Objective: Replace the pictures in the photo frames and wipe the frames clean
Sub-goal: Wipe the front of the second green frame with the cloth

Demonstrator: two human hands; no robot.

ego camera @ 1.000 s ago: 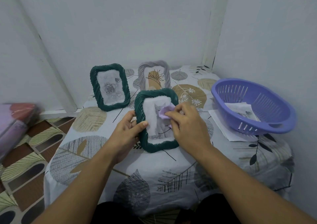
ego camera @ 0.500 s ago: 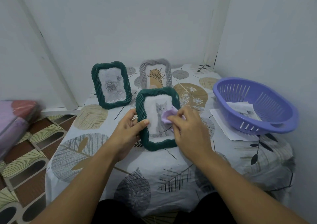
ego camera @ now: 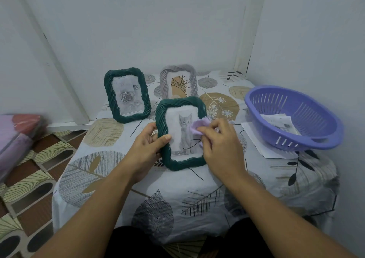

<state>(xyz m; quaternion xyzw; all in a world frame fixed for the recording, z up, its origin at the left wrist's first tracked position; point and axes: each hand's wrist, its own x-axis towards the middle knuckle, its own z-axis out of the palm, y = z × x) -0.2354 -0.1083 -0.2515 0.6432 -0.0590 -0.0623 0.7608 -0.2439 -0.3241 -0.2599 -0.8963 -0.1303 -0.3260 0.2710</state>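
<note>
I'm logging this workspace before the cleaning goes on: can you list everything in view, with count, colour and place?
cat frame: 1, dark green, front centre of the table, held upright.
rose frame: 1, dark green, standing at the back left.
grey frame: 1, grey, standing at the back centre, behind the cat frame.
cloth: 1, lilac, against the cat frame's right side.
basket: 1, purple, right side of the table.
printed sheets: a few, white, inside the basket.
paper: 1, white, under the basket.
tablecloth: 1, white with leaf print, covering the table.
bundle: 1, pink and red, blurred, far left.
left hand: 1, grip on the cat frame's left edge.
right hand: 1, pinches the cloth.
</note>
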